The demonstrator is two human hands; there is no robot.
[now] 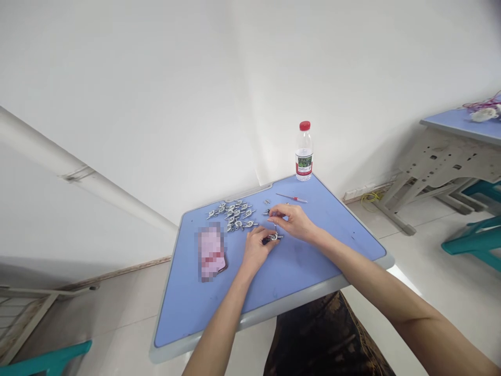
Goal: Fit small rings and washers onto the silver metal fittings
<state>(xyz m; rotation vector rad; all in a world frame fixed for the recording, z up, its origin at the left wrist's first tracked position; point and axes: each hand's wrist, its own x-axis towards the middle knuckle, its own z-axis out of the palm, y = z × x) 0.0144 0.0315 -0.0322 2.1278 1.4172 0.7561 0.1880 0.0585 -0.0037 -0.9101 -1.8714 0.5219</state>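
Observation:
My left hand rests on the blue table, its fingers closed on a small silvery metal fitting with a curved body and a thin rod. Just above that fitting, the thumb and fingers of my right hand are pinched together. A thin upright piece seems to run from them down to the fitting, too small to name. Left of my hands lies a pile of similar metal fittings. Beyond my right hand is a slim screwdriver with a red and clear handle.
A red-capped water bottle stands at the table's far corner by the wall. A blurred-out pink, phone-like object lies on the left of the table. Another desk and teal stools are at the right.

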